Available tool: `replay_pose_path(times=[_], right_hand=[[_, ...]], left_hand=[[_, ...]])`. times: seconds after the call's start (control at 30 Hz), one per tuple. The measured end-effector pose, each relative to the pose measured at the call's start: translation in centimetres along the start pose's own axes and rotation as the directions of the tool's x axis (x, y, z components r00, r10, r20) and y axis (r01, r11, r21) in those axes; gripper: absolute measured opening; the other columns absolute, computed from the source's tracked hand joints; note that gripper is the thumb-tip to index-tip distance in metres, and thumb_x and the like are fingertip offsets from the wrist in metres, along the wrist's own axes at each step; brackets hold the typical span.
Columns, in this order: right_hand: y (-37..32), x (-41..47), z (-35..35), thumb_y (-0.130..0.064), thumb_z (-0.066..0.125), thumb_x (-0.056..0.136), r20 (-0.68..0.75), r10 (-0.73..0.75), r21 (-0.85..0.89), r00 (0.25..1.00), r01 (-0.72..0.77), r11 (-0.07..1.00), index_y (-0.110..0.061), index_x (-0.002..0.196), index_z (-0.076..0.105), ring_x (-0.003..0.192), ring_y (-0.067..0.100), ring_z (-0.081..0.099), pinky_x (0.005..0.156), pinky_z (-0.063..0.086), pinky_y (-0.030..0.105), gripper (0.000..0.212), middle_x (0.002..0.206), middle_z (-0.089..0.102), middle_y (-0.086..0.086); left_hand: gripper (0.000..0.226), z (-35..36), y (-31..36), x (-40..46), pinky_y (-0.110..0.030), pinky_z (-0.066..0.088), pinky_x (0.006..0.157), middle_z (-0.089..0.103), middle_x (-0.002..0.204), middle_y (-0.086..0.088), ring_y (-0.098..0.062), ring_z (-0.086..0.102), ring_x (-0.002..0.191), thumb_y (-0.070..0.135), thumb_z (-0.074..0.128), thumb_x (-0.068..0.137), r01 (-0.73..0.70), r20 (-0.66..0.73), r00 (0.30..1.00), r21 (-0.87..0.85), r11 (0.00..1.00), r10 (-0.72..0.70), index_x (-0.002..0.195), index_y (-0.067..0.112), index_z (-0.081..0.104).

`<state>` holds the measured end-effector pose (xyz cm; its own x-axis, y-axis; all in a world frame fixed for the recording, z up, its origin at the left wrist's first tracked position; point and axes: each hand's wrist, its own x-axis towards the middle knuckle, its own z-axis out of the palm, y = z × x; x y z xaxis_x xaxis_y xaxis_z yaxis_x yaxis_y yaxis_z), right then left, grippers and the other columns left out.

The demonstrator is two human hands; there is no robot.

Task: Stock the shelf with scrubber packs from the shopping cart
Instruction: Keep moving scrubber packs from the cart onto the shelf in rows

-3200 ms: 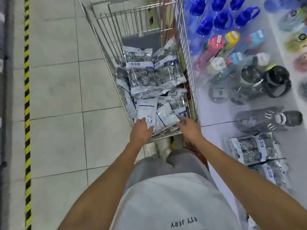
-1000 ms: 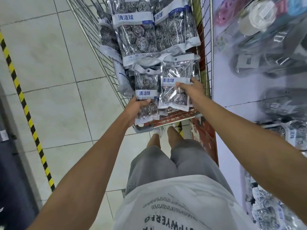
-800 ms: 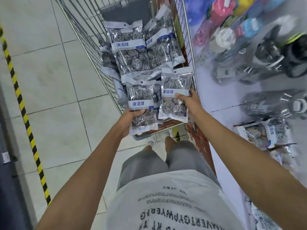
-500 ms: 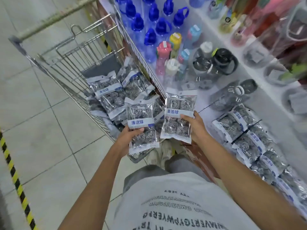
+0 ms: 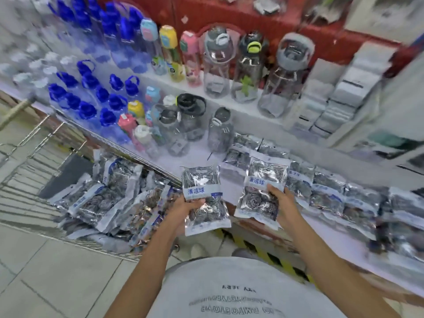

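We see the left hand [image 5: 183, 206] grasping one scrubber pack [image 5: 204, 198] by its left edge, thumb laid across the blue-and-white label band, the pack held upright in the air between the shopping cart [image 5: 29, 180] and the shelf [image 5: 247, 115]. The right hand [image 5: 281, 200] grasps a second scrubber pack [image 5: 261, 191] along its right side, fingers curled over the front, and holds it just above the near edge of the shelf, in front of the row of scrubber packs [image 5: 332, 196] already lying there. The two held packs are side by side, close but apart. More scrubber packs [image 5: 110, 196] lie heaped in the cart at the left. Behind the row stand clear water bottles [image 5: 218, 63] with grey and black lids, blue-capped bottles [image 5: 96, 95] and stacked white boxes [image 5: 332, 95]. Much of the view is blurred.
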<state>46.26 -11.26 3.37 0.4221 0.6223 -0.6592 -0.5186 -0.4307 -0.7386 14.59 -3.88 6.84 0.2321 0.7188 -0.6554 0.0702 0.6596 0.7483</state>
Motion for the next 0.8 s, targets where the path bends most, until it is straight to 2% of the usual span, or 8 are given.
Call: replay_pose_path(times=[0.1, 0.2, 0.37, 0.43, 0.53, 0.6, 0.7, 0.8], right_hand=[[-1.2, -4.0, -5.4, -0.061, 0.099, 0.035, -0.085, -0.016, 0.054, 0.996, 0.02, 0.998, -0.026, 0.156, 0.034, 0.135, 0.031, 0.05, 0.112, 0.04, 0.062, 0.142, 0.152, 0.048, 0.003], [-1.6, -6.7, -11.5, -0.044, 0.093, 0.069, -0.152, 0.028, 0.128, 0.988, -0.009, 0.992, -0.03, 0.158, 0.028, 0.136, 0.029, 0.047, 0.112, 0.04, 0.06, 0.112, 0.149, 0.047, 0.0], [1.8, -5.1, -22.8, -0.05, 0.098, 0.053, -0.241, 0.037, 0.191, 0.97, 0.01, 0.981, -0.026, 0.146, 0.048, 0.119, 0.032, 0.063, 0.1, 0.051, 0.063, 0.109, 0.134, 0.065, 0.006], [0.0, -7.9, -23.7, -0.045, 0.095, 0.061, -0.281, 0.059, 0.174, 0.958, -0.01, 0.985, -0.021, 0.138, 0.056, 0.113, 0.034, 0.067, 0.095, 0.055, 0.059, 0.09, 0.124, 0.071, 0.008], [-1.3, -9.3, -25.8, -0.024, 0.081, 0.086, -0.314, 0.049, 0.151, 0.948, -0.001, 0.988, -0.014, 0.125, 0.06, 0.096, 0.029, 0.071, 0.073, 0.058, 0.04, 0.045, 0.108, 0.074, 0.009], [-1.6, -8.8, -27.3, -0.02, 0.077, 0.09, -0.329, 0.06, 0.152, 0.942, -0.01, 0.988, -0.018, 0.121, 0.058, 0.09, 0.022, 0.066, 0.07, 0.054, 0.036, 0.037, 0.105, 0.069, 0.004], [-2.0, -7.2, -29.0, -0.022, 0.078, 0.089, -0.325, 0.056, 0.145, 0.944, -0.009, 0.989, -0.017, 0.124, 0.059, 0.094, 0.02, 0.063, 0.074, 0.053, 0.038, 0.04, 0.112, 0.068, 0.006], [-2.9, -5.2, -29.8, -0.033, 0.083, 0.083, -0.319, 0.045, 0.076, 0.947, -0.022, 0.997, -0.015, 0.145, 0.048, 0.112, 0.024, 0.059, 0.094, 0.049, 0.042, 0.074, 0.137, 0.06, 0.005]], left_hand=[[0.036, 5.3, -1.2, -0.8, -0.031, 0.05, 0.083, 0.079, 0.106, 0.001, -0.02, 0.069, 0.105, 0.004, 0.08, 0.083, 0.012, 0.081, 0.997, 0.068, 0.998, -0.017, 0.114, 0.016, 0.069], [0.033, 11.0, -2.4, -2.4, -0.029, 0.05, 0.075, 0.08, 0.106, -0.002, -0.008, 0.074, 0.089, 0.001, 0.077, 0.085, 0.026, 0.142, 0.989, 0.102, 0.994, -0.04, 0.114, 0.014, 0.07], [0.05, 19.1, -4.7, -3.7, -0.052, 0.055, 0.1, 0.079, 0.11, -0.003, -0.027, 0.072, 0.11, 0.014, 0.086, 0.072, 0.025, 0.163, 0.985, 0.152, 0.988, -0.051, 0.119, 0.014, 0.07], [0.048, 21.9, -5.5, -3.8, -0.057, 0.055, 0.099, 0.079, 0.11, -0.006, -0.031, 0.072, 0.11, 0.008, 0.085, 0.075, 0.029, 0.164, 0.985, 0.141, 0.99, -0.053, 0.119, 0.015, 0.068], [0.04, 25.9, -6.2, -3.7, -0.057, 0.059, 0.091, 0.08, 0.103, -0.009, -0.032, 0.074, 0.103, -0.005, 0.078, 0.082, 0.065, 0.165, 0.982, 0.133, 0.989, -0.087, 0.115, 0.013, 0.066], [0.043, 27.9, -6.4, -3.1, -0.052, 0.06, 0.09, 0.08, 0.104, -0.007, -0.03, 0.074, 0.103, -0.005, 0.079, 0.081, 0.064, 0.171, 0.981, 0.166, 0.984, -0.093, 0.118, 0.012, 0.066], [0.048, 30.0, -6.6, -1.2, -0.051, 0.057, 0.098, 0.08, 0.108, -0.004, -0.028, 0.072, 0.109, -0.004, 0.081, 0.079, 0.056, 0.173, 0.98, 0.231, 0.971, -0.097, 0.121, 0.013, 0.066], [0.051, 32.1, -6.3, 1.1, -0.053, 0.055, 0.101, 0.079, 0.111, -0.004, -0.03, 0.071, 0.112, -0.006, 0.083, 0.077, 0.051, 0.152, 0.984, 0.272, 0.961, -0.095, 0.119, 0.018, 0.065]])
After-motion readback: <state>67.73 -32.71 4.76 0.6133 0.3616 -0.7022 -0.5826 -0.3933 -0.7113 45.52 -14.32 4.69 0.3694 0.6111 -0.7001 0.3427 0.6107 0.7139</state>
